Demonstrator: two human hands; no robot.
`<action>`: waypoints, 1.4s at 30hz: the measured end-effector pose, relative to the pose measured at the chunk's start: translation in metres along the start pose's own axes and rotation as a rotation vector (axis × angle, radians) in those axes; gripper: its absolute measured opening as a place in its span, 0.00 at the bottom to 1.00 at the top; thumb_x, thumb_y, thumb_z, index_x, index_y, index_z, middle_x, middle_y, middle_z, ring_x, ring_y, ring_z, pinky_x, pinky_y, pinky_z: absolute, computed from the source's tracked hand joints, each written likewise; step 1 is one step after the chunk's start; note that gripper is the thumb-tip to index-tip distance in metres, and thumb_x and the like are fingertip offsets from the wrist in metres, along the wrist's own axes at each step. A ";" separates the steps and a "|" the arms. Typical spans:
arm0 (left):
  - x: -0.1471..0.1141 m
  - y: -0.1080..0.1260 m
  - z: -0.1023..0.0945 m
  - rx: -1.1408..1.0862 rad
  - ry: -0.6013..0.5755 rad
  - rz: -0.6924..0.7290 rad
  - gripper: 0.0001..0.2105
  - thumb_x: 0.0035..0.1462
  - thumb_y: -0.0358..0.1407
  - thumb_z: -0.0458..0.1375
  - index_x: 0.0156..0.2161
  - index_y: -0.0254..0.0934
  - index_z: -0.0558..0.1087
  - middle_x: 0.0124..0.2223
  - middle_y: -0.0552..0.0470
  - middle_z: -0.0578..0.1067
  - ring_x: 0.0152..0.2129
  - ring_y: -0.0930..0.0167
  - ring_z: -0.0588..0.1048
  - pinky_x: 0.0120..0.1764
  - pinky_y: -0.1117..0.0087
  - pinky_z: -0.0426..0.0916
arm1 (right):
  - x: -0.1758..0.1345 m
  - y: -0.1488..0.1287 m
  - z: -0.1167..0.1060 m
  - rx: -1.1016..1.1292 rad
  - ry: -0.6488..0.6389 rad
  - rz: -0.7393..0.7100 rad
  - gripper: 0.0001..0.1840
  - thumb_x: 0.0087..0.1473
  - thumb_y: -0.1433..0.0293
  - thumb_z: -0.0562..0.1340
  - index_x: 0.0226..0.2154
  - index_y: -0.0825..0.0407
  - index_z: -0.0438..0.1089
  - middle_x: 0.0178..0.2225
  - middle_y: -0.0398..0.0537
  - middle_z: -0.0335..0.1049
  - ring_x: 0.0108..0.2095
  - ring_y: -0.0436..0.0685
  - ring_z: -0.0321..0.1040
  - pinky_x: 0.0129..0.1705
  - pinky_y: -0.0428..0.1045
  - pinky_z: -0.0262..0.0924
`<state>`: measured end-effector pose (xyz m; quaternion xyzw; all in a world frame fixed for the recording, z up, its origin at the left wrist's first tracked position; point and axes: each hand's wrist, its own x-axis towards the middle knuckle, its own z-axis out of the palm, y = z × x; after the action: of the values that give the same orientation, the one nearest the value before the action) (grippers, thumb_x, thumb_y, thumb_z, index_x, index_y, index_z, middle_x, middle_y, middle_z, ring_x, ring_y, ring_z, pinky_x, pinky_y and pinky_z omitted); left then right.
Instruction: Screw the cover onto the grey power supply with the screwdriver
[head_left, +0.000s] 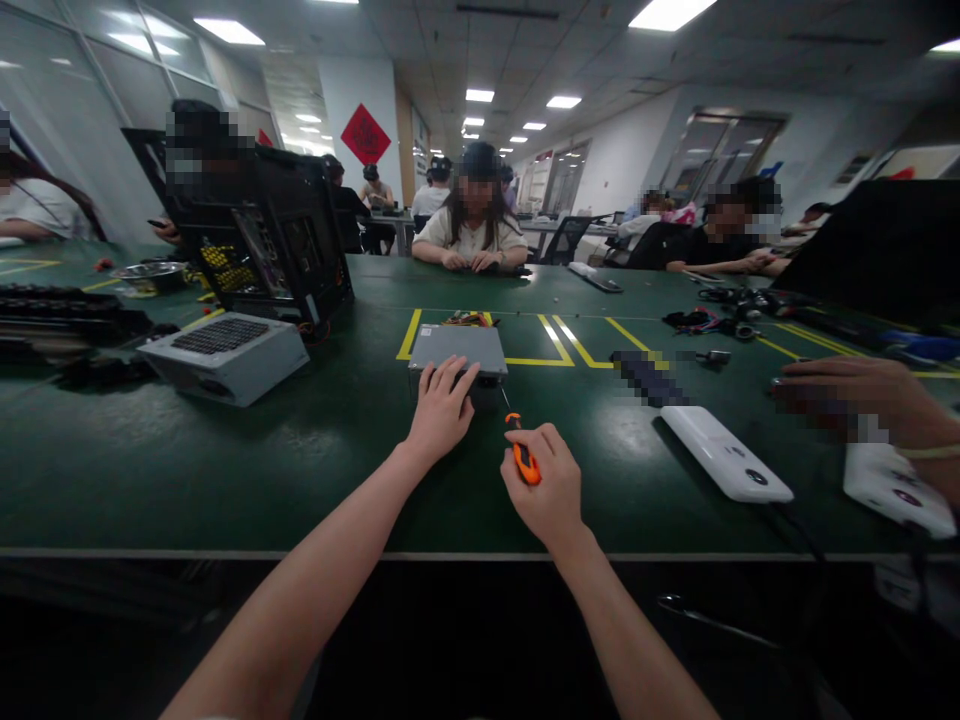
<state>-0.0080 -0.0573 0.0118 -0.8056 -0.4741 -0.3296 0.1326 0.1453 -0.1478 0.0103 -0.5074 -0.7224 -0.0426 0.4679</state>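
A grey metal computer power supply [457, 345] lies on the green table in front of me, with coloured cables [469, 319] at its far side. My left hand [444, 405] rests on its near top edge, fingers spread and stretched out. In my right hand [546, 482] is an orange and black screwdriver [526, 463], gripped by the handle. Its thin shaft points away from me, toward the near right corner of the power supply. Whether the tip touches a screw there is too small to tell.
To the left stand a second power supply [225, 355] and an open black computer case [262, 230]. A white power bank [724, 455] lies at right, near another person's hand [870, 395]. Cables [739, 305] lie farther back. Across the table sits a person [472, 225].
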 end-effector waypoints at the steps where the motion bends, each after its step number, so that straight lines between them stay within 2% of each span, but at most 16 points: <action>1: 0.000 -0.001 0.001 -0.009 0.003 -0.003 0.23 0.54 0.29 0.47 0.56 0.40 0.57 0.57 0.48 0.60 0.57 0.66 0.54 0.59 0.57 0.43 | 0.000 0.000 0.000 -0.007 -0.011 -0.013 0.05 0.50 0.71 0.55 0.31 0.53 0.66 0.29 0.47 0.61 0.30 0.52 0.62 0.33 0.49 0.57; 4: 0.000 -0.004 0.002 -0.041 0.012 -0.013 0.23 0.54 0.28 0.48 0.56 0.42 0.58 0.57 0.49 0.61 0.56 0.66 0.56 0.59 0.57 0.43 | 0.000 0.000 0.000 0.048 -0.011 0.042 0.08 0.53 0.69 0.53 0.35 0.52 0.65 0.29 0.46 0.61 0.29 0.51 0.62 0.32 0.48 0.57; 7: 0.000 -0.005 0.001 -0.070 0.011 -0.012 0.24 0.53 0.28 0.48 0.56 0.43 0.58 0.56 0.49 0.62 0.56 0.66 0.57 0.58 0.57 0.44 | -0.002 0.001 0.001 0.116 0.002 0.145 0.10 0.54 0.68 0.52 0.40 0.53 0.59 0.24 0.40 0.61 0.21 0.48 0.59 0.25 0.45 0.55; 9: 0.000 -0.006 0.000 -0.078 0.008 -0.008 0.24 0.53 0.28 0.48 0.56 0.43 0.58 0.56 0.49 0.62 0.55 0.66 0.57 0.58 0.57 0.45 | -0.003 0.001 0.001 0.092 -0.002 0.111 0.08 0.53 0.69 0.54 0.38 0.53 0.60 0.23 0.40 0.61 0.21 0.48 0.58 0.25 0.45 0.55; 13: 0.000 -0.007 0.001 -0.069 0.007 -0.013 0.23 0.53 0.28 0.48 0.55 0.43 0.59 0.56 0.50 0.62 0.56 0.68 0.56 0.58 0.59 0.44 | -0.001 0.000 0.001 -0.028 -0.028 -0.029 0.05 0.51 0.69 0.55 0.32 0.52 0.65 0.29 0.46 0.60 0.30 0.52 0.61 0.33 0.49 0.57; 16: 0.000 -0.008 0.002 -0.066 0.013 -0.014 0.23 0.53 0.28 0.48 0.55 0.43 0.59 0.56 0.50 0.62 0.55 0.69 0.56 0.58 0.60 0.44 | -0.001 0.000 0.001 -0.010 -0.022 0.019 0.08 0.52 0.67 0.55 0.34 0.52 0.65 0.30 0.47 0.61 0.31 0.53 0.62 0.34 0.49 0.57; 20: 0.000 -0.008 0.002 -0.073 0.020 -0.007 0.23 0.53 0.28 0.48 0.55 0.43 0.59 0.56 0.50 0.62 0.55 0.68 0.57 0.58 0.59 0.44 | -0.003 0.000 0.002 0.093 0.000 0.137 0.10 0.54 0.67 0.53 0.39 0.54 0.60 0.24 0.41 0.62 0.21 0.48 0.59 0.25 0.45 0.55; 22: 0.000 -0.008 0.003 -0.078 0.021 -0.007 0.24 0.52 0.27 0.49 0.55 0.43 0.59 0.56 0.50 0.62 0.55 0.67 0.57 0.58 0.59 0.45 | -0.003 -0.001 0.002 0.062 -0.015 0.081 0.08 0.53 0.68 0.54 0.37 0.53 0.61 0.24 0.41 0.62 0.21 0.48 0.59 0.25 0.45 0.55; 26: 0.000 -0.009 0.004 -0.082 0.020 -0.009 0.24 0.52 0.27 0.49 0.55 0.44 0.59 0.56 0.50 0.62 0.55 0.67 0.58 0.58 0.58 0.45 | 0.001 -0.002 0.000 -0.029 -0.031 -0.033 0.06 0.51 0.69 0.55 0.32 0.53 0.66 0.29 0.46 0.61 0.29 0.52 0.61 0.33 0.49 0.57; 29: 0.001 -0.009 0.004 -0.079 0.022 -0.013 0.24 0.52 0.28 0.49 0.55 0.44 0.59 0.56 0.50 0.62 0.55 0.67 0.58 0.58 0.59 0.45 | 0.001 -0.002 0.000 0.016 -0.025 0.013 0.08 0.53 0.67 0.54 0.33 0.52 0.66 0.30 0.47 0.61 0.30 0.52 0.61 0.33 0.49 0.57; 31: 0.001 -0.009 0.003 -0.078 0.020 -0.014 0.23 0.52 0.28 0.49 0.55 0.44 0.59 0.56 0.51 0.62 0.55 0.67 0.58 0.58 0.59 0.45 | 0.000 -0.002 0.000 0.082 -0.009 0.094 0.10 0.54 0.67 0.53 0.38 0.53 0.62 0.29 0.45 0.63 0.26 0.51 0.61 0.30 0.47 0.57; 33: 0.001 -0.009 0.002 -0.080 0.018 -0.012 0.23 0.53 0.28 0.49 0.55 0.44 0.59 0.56 0.51 0.62 0.55 0.67 0.57 0.58 0.59 0.45 | -0.002 -0.001 0.000 0.122 0.000 0.147 0.10 0.54 0.67 0.53 0.40 0.53 0.59 0.25 0.41 0.62 0.22 0.49 0.60 0.26 0.46 0.56; 35: 0.001 -0.008 0.002 -0.082 0.018 -0.009 0.24 0.52 0.28 0.49 0.55 0.44 0.59 0.56 0.51 0.62 0.55 0.67 0.57 0.58 0.59 0.45 | -0.002 -0.001 0.000 0.106 -0.002 0.108 0.08 0.53 0.68 0.54 0.37 0.53 0.60 0.24 0.41 0.61 0.22 0.48 0.60 0.26 0.45 0.56; 39: 0.001 -0.008 0.003 -0.081 0.021 -0.011 0.24 0.52 0.27 0.49 0.55 0.44 0.59 0.56 0.51 0.62 0.55 0.67 0.57 0.58 0.59 0.45 | 0.001 -0.002 0.000 0.009 -0.032 -0.020 0.06 0.52 0.69 0.55 0.32 0.53 0.65 0.29 0.46 0.61 0.30 0.52 0.61 0.32 0.48 0.58; 42: 0.001 -0.009 0.003 -0.083 0.023 -0.014 0.24 0.52 0.28 0.49 0.55 0.45 0.59 0.56 0.51 0.63 0.55 0.67 0.58 0.58 0.59 0.46 | 0.002 -0.003 0.001 0.028 -0.029 0.033 0.08 0.53 0.67 0.54 0.34 0.53 0.65 0.30 0.47 0.61 0.30 0.52 0.62 0.32 0.48 0.58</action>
<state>-0.0136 -0.0503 0.0092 -0.8033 -0.4638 -0.3593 0.1022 0.1428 -0.1476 0.0122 -0.5133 -0.7211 -0.0175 0.4650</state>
